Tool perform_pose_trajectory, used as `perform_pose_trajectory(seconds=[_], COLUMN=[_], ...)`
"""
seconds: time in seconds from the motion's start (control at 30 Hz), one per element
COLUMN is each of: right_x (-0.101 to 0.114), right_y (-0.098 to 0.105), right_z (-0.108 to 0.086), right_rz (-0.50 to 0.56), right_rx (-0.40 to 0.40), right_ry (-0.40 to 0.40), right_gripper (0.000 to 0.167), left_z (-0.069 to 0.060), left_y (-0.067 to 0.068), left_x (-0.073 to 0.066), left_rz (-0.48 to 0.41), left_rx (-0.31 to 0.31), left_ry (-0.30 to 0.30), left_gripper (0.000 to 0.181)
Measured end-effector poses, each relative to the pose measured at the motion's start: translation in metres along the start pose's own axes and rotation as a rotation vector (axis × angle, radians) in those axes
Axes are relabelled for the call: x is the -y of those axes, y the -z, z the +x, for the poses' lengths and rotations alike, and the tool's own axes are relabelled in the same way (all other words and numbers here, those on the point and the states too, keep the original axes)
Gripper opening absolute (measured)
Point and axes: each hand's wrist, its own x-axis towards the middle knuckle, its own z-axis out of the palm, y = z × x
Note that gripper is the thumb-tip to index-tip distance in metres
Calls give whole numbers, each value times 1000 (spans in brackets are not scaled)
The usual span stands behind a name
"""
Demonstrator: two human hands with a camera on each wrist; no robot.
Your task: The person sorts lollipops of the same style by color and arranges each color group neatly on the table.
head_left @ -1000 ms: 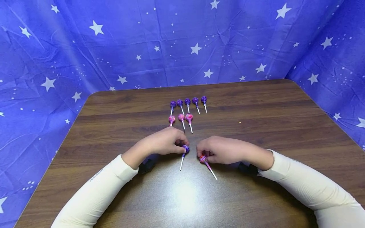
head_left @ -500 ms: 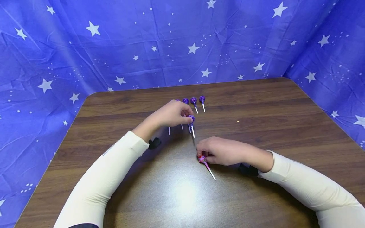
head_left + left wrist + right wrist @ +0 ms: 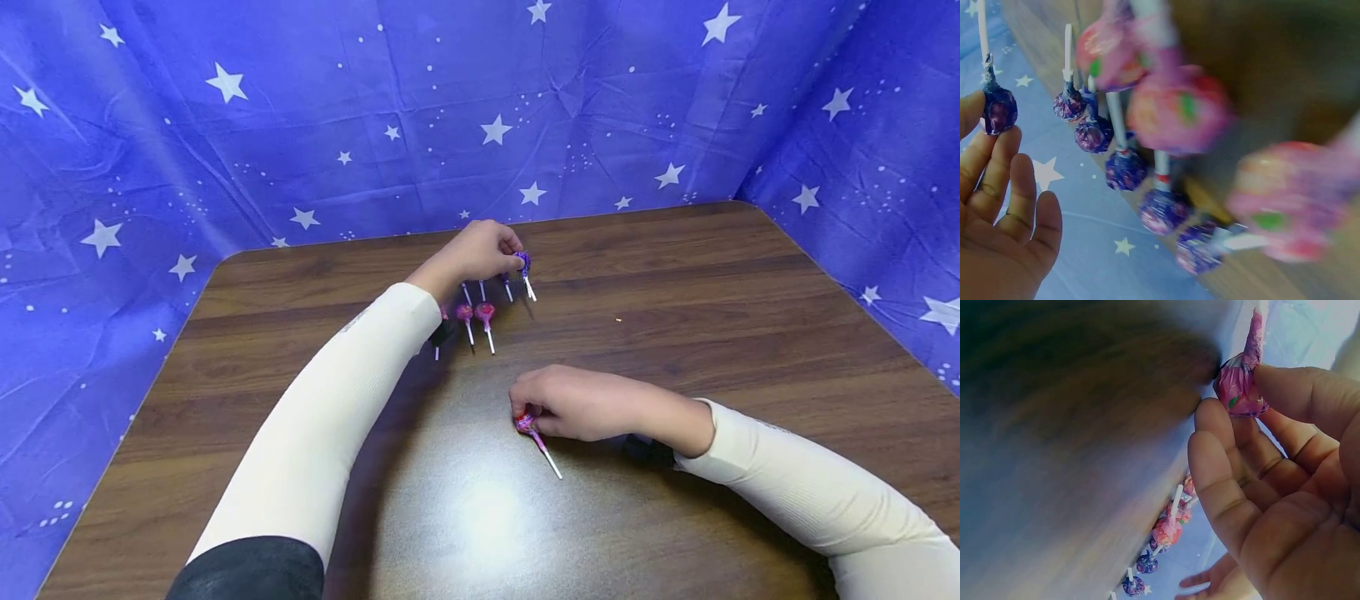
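Note:
My left hand [image 3: 480,252] is at the right end of the far row, pinching a purple-wrapped lollipop [image 3: 999,111] between thumb and fingertips; its white stick points toward me. In the left wrist view it appears apart from the row of several purple lollipops [image 3: 1125,170], which the hand partly hides in the head view. Closer to me lies a row of pink lollipops [image 3: 486,312], its left end covered by the left sleeve. Near the middle of the table, my right hand [image 3: 581,404] pinches a pink-and-red lollipop [image 3: 1238,387] by its wrapped head, stick slanting down to the right.
The brown wooden table [image 3: 720,333] has rounded far corners and ends at a blue curtain [image 3: 420,100] printed with white stars. A tiny yellowish scrap [image 3: 618,319] lies right of the rows. My left forearm crosses the table's left half.
The left hand has carried the purple lollipop away from me, over the pink row, to the far row's right end. My right hand keeps its pinch on the pink-and-red lollipop, nearly still.

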Motion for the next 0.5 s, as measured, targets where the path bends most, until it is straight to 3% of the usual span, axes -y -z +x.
perform_pose_trajectory(seconds=[0.27, 0.5], right_x=[-1, -1], right_y=[0, -2], right_z=[0, -2], right_rz=[-5, 4], right_rx=[-4, -20], right_ry=[8, 14], right_gripper=[21, 21], left_z=[44, 59], left_y=[-14, -28], left_x=[-9, -12], left_rz=[44, 99], left_rx=[6, 63], left_ry=[-14, 57], left_gripper=[21, 19])
